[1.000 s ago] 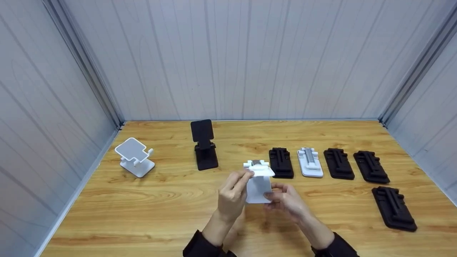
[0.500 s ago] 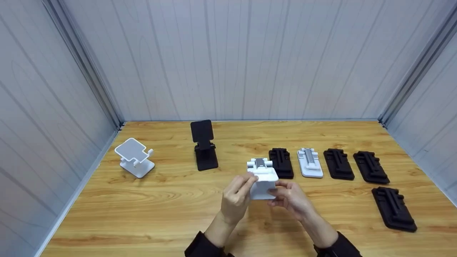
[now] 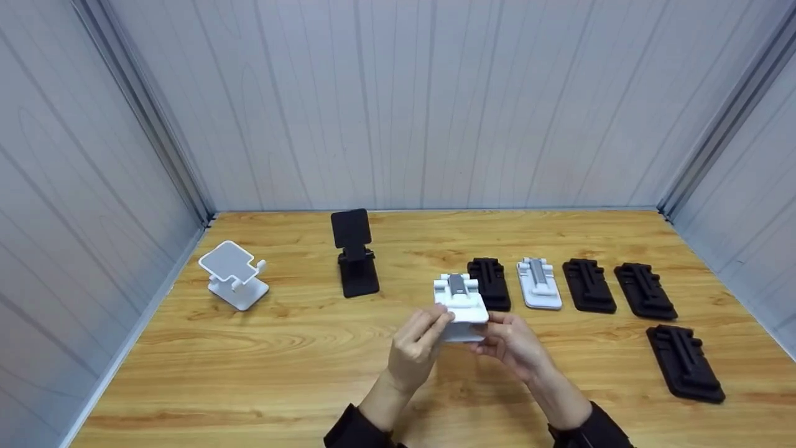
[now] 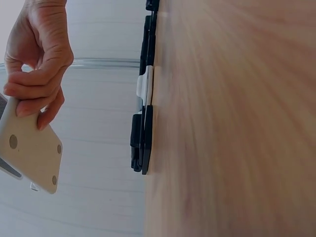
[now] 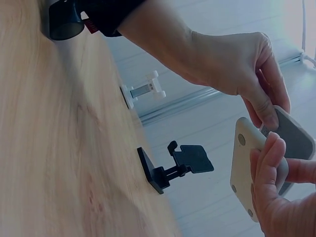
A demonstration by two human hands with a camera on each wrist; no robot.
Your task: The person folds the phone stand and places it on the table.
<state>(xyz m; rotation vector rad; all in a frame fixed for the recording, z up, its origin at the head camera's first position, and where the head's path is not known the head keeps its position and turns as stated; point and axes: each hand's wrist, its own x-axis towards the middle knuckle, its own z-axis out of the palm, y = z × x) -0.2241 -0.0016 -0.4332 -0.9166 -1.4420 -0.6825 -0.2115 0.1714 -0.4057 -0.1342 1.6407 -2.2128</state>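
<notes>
A white phone stand [image 3: 461, 305] is held above the table between both hands, partly unfolded, its base under the upper plate. My left hand [image 3: 413, 350] pinches the left near corner of the upper plate; in the right wrist view the left hand [image 5: 232, 64] has its thumb on the grey-padded plate [image 5: 296, 136]. My right hand [image 3: 513, 346] grips the base by its right edge. In the left wrist view the right hand [image 4: 42, 59] pinches the base [image 4: 32, 150], whose underside shows round feet. Fingers partly hide the stand's hinge side.
An unfolded white stand [image 3: 239, 274] and an unfolded black stand [image 3: 354, 252] stand at left. On the right lie a folded white stand [image 3: 539, 284] and several folded black stands [image 3: 589, 286], one [image 3: 686, 364] nearer the front. Panel walls enclose the table [image 3: 261, 373].
The held stand has tipped so its upper plate faces up more and less of the base shows. Both hands have shifted slightly right with it. The other stands stay put.
</notes>
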